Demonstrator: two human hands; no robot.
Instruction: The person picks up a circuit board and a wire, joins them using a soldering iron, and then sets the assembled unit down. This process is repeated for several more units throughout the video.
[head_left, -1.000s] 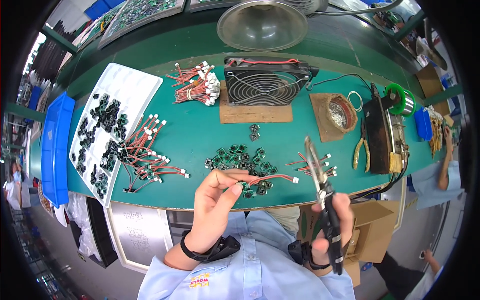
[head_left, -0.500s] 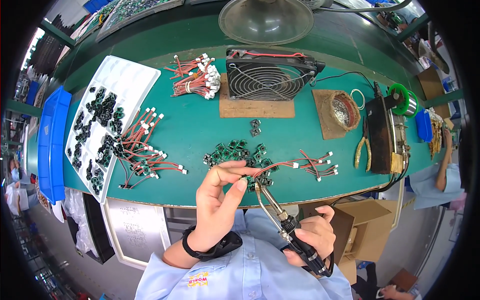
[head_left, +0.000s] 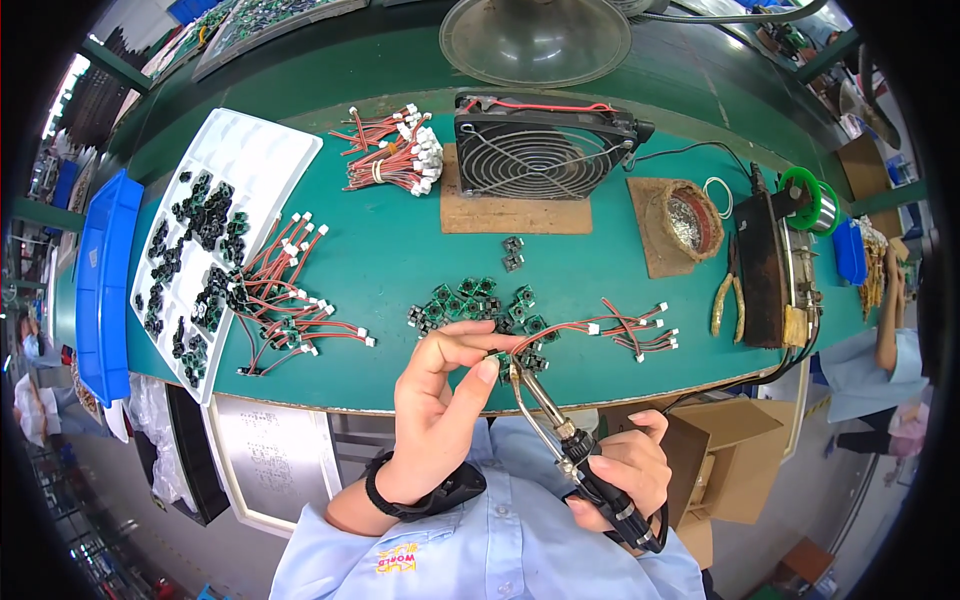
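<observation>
My left hand (head_left: 440,395) pinches a small green circuit board (head_left: 502,360) between thumb and fingers at the mat's near edge. A red-and-black wire lead (head_left: 555,329) with a white plug runs right from that board. In my right hand (head_left: 630,475) is a black-handled soldering iron (head_left: 562,430) with a thin metal feed tube beside its barrel. Its tip meets the board or sits right against it; the exact contact is too small to tell. Just beyond my fingers lies a cluster of green and black boards (head_left: 468,298). Loose wire leads (head_left: 630,325) lie to the right.
A white tray (head_left: 255,140) of small parts and a blue bin (head_left: 108,290) stand left. Behind are bundled leads (head_left: 400,160) and a fan (head_left: 540,150). At right sit a tip-cleaning pot (head_left: 692,222), pliers (head_left: 727,300), a black soldering unit (head_left: 758,270) and a solder spool (head_left: 812,202).
Both hands, the board and the iron hold nearly the same place. The whole view has shifted very slightly.
</observation>
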